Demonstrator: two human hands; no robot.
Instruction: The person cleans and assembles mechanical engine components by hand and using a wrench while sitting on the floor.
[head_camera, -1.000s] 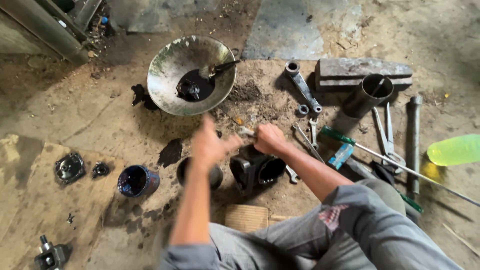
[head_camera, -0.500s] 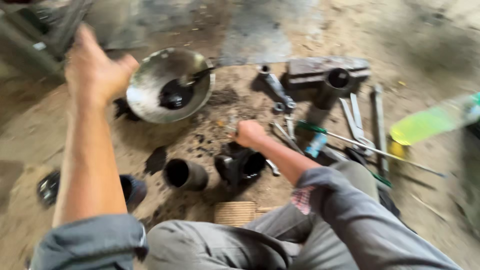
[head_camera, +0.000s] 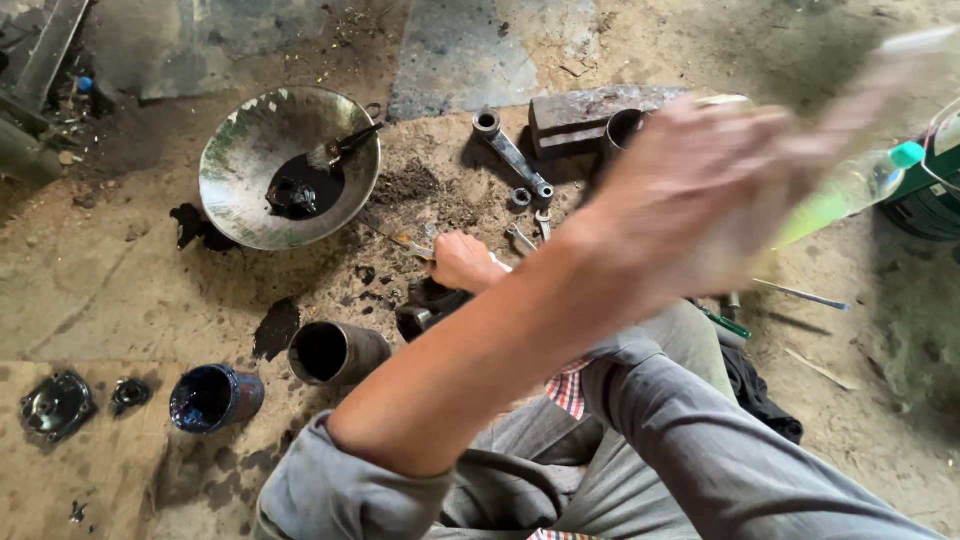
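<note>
the blurred left hand (head_camera: 700, 190) is sweeping high across the view with loose, spread fingers, gripping nothing, well apart from the greasy black metal part (head_camera: 430, 305); the right hand (head_camera: 462, 262) is clenching just above that part, beside the rusty steel sleeve (head_camera: 335, 350)

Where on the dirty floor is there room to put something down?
Bare floor lies left of the metal bowl and above the blue cup. The dirt at the lower right, past the green bottle, is open too. Between the bowl and the steel block, wrenches crowd it.
</note>
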